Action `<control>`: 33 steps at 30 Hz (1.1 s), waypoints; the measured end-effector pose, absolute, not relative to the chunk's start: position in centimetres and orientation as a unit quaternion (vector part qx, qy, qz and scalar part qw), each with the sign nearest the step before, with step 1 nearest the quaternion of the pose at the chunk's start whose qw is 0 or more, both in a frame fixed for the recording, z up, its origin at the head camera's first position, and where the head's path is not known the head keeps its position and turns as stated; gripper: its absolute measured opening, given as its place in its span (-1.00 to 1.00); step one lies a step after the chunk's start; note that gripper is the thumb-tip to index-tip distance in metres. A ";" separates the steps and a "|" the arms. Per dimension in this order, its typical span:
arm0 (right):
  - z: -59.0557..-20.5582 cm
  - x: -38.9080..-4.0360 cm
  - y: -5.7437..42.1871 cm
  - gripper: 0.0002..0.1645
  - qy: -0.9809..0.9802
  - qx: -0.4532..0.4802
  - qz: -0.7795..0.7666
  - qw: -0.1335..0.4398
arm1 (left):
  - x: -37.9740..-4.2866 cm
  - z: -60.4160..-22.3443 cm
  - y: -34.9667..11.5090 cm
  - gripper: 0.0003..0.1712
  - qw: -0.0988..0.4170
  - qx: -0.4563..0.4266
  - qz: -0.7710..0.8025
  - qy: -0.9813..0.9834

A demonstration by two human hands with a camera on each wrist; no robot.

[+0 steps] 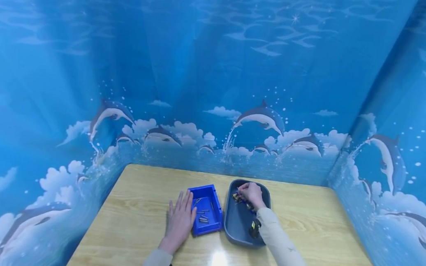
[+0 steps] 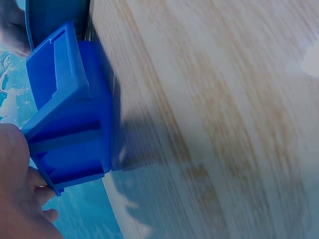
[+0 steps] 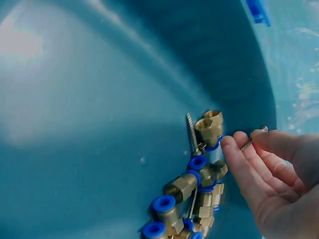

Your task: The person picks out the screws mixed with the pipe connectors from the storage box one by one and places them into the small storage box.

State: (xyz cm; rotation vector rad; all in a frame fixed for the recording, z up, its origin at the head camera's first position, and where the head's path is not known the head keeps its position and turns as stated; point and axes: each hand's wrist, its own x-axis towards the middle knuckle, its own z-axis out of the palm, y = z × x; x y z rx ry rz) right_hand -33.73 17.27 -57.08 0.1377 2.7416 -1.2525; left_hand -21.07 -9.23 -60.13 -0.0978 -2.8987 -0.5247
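My right hand [image 1: 252, 193] reaches into the dark grey-blue tub [image 1: 237, 227] near its far end. Between thumb and fingers it pinches a small screw [image 3: 245, 145]. Beside those fingertips lies a cluster of brass push-in fittings [image 3: 182, 186] with blue collars, and another screw [image 3: 192, 132] lies against them. My left hand [image 1: 181, 221] rests along the left side of the blue bin [image 1: 217, 201], fingers extended and touching its rim. Inside that bin lie several screws [image 1: 203, 220], some loose and some bunched near the front.
Bin and tub stand side by side on a light wooden table [image 1: 299, 221]. A blue curtain [image 1: 216, 84] printed with dolphins hangs behind the table and along both sides. A dark wrist device [image 1: 254, 228] sits at my right sleeve, over the tub's edge.
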 end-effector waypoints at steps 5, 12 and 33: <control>-56.7 -33.5 17.1 -0.86 0.865 0.057 -0.494 0.072 | -21.3 -60.2 -9.3 -0.30 0.097 -0.031 -0.178 -0.979; -55.9 -32.8 16.6 -0.81 0.792 0.066 -0.600 0.093 | -21.4 -60.3 -9.4 -0.29 0.089 -0.028 -0.183 -0.979; -54.7 -30.3 14.4 -0.60 0.716 -0.002 -0.685 0.136 | -21.2 -60.4 -9.2 -0.29 0.096 -0.033 -0.181 -0.978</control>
